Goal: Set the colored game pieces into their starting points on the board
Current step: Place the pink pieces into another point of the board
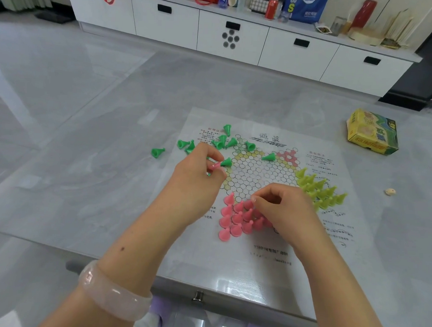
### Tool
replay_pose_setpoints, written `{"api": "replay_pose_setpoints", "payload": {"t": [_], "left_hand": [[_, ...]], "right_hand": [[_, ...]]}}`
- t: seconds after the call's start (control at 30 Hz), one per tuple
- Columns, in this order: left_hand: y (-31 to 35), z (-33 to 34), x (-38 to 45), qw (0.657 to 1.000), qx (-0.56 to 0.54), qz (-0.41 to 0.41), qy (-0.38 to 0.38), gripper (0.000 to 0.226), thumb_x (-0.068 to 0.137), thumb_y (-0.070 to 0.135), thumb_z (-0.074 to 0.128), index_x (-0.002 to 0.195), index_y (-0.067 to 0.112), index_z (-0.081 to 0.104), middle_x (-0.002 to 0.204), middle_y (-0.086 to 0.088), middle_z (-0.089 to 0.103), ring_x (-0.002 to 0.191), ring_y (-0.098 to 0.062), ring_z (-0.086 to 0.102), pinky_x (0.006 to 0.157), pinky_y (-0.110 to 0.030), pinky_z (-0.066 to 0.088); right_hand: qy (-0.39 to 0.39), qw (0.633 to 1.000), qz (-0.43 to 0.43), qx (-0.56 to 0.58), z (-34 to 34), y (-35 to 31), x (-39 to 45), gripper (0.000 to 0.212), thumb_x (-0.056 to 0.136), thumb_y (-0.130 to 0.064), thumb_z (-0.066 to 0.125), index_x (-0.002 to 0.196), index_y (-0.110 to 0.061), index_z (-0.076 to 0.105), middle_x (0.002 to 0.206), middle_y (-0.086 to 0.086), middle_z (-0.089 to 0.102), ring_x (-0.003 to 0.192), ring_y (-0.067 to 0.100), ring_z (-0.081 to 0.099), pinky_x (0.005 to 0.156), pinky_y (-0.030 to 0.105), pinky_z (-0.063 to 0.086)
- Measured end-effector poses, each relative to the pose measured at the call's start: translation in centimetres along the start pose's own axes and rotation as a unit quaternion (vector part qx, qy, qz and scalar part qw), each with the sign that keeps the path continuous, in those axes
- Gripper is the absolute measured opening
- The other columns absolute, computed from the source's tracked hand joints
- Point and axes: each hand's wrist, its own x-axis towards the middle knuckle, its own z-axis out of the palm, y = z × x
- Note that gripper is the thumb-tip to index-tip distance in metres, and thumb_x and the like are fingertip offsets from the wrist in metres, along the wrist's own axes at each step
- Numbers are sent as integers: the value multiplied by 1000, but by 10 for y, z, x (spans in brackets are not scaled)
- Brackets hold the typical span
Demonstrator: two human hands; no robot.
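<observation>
A paper game board (257, 170) printed with a star of circles lies on the grey table. Pink pieces (234, 220) stand in rows on its near point. Yellow-green pieces (318, 191) fill the right point. Dark green pieces (222, 141) lie scattered at the upper left, one of them (157, 152) off the sheet. My left hand (197, 172) pinches a green piece (226, 162) and a pink piece (214, 166). My right hand (280, 209) hovers over the pink group with its fingertips pinched at a pink piece (248, 204).
A yellow and green cardboard box (373, 132) sits at the table's far right, with a small pale die (390, 191) nearer. A white drawer cabinet (231, 36) with cans and bags on top lines the back wall. The table's front edge (198, 296) runs just below my wrists.
</observation>
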Motion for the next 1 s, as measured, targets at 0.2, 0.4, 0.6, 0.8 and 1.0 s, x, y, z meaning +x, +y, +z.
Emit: {"api": "replay_pose_setpoints", "payload": {"t": [0.2, 0.4, 0.6, 0.8, 1.0], "left_hand": [[1, 0, -1, 1000, 2, -3, -8, 14, 91, 14, 43, 99, 24, 48, 103, -5, 61, 64, -12, 48, 34, -7, 31], [1, -1, -1, 1000, 9, -6, -14, 10, 90, 15, 47, 94, 23, 51, 98, -1, 64, 70, -12, 52, 37, -6, 33], [4, -1, -4, 996, -25, -32, -84, 16, 89, 32, 54, 87, 16, 59, 74, 8, 71, 55, 5, 50, 51, -15, 41], [12, -3, -6, 977, -163, -60, -122, 33, 88, 43, 49, 83, 13, 61, 58, 4, 65, 38, -6, 30, 35, -11, 27], [11, -1, -6, 977, -142, -39, -152, 35, 89, 42, 46, 86, 12, 64, 59, 3, 64, 40, -7, 30, 36, -11, 26]], "right_hand": [[0, 1000, -3, 8, 0, 0, 0, 17, 79, -5, 60, 67, -14, 68, 60, 1, 70, 47, 13, 60, 61, 33, 55], [-4, 1000, -5, 5, 0, 1, 0, 16, 80, -6, 61, 69, -15, 68, 57, -2, 68, 46, 10, 60, 53, 24, 49], [69, 994, -87, 8, -7, -9, -7, 14, 84, -18, 61, 73, -25, 66, 64, -14, 64, 59, 0, 57, 57, 15, 43], [70, 962, -233, 124, -8, -37, -30, 12, 85, -19, 59, 80, -27, 66, 74, -14, 66, 64, -1, 60, 55, 8, 45], [43, 960, -208, 182, -4, -43, -35, 12, 82, -14, 62, 76, -23, 67, 65, -18, 69, 49, -2, 60, 45, 13, 47]]}}
